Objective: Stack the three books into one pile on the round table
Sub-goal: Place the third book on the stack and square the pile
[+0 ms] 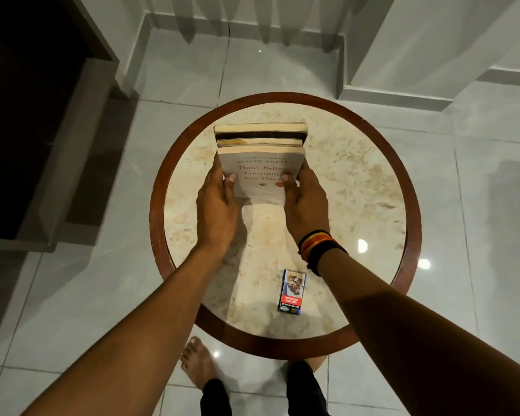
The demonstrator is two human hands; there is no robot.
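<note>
Three books stand together near the far middle of the round table (357,205). The nearest is a white book (260,168) with red title lettering, its cover tilted toward me. Behind it a thin book (258,142) shows only its page edge, and a dark-covered book (260,131) stands at the back. My left hand (216,202) grips the white book's left edge, thumb on the cover. My right hand (305,202), with banded bracelets at the wrist, grips its right edge the same way. The books' lower ends are hidden by my hands.
A small cigarette pack (292,292) lies flat near the table's front edge, between my forearms. Dark furniture (42,130) stands on the left, white wall steps at the back right. My bare foot (197,364) is on the tiled floor below the table.
</note>
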